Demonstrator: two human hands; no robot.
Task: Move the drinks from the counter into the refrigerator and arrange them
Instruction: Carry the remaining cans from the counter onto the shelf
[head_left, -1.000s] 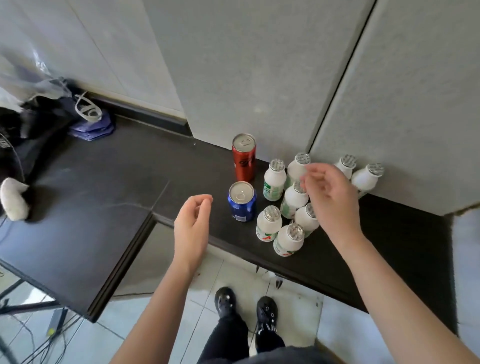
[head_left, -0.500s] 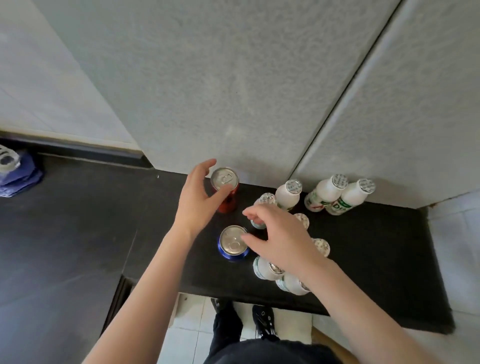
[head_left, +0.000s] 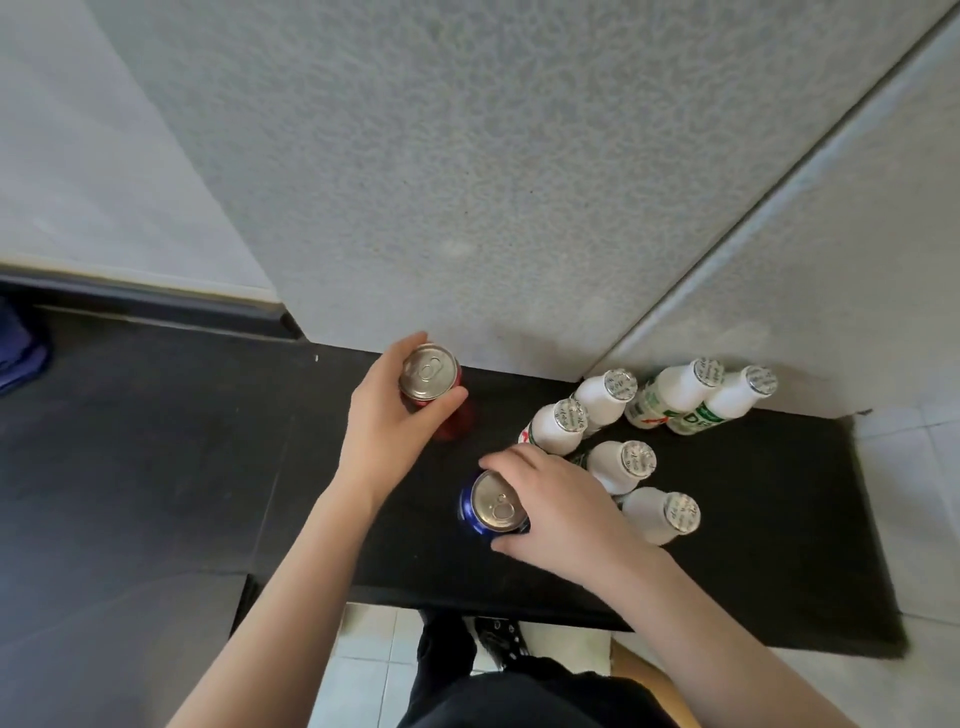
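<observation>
Both hands grip cans on the black table (head_left: 156, 467).
My left hand (head_left: 387, 431) wraps the red can (head_left: 430, 373) by the wall (head_left: 467, 208); my right hand (head_left: 561, 509) wraps the blue can (head_left: 496, 504), just beside white bottles (head_left: 558, 431).

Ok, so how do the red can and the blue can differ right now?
The red can is gripped by the left hand; the blue can is gripped by the right hand. The red can is farther back, close to the wall, while the blue can is nearer the front edge of the counter. Both have silver tops with the pull tabs lying flat, apparently unopened.
</observation>
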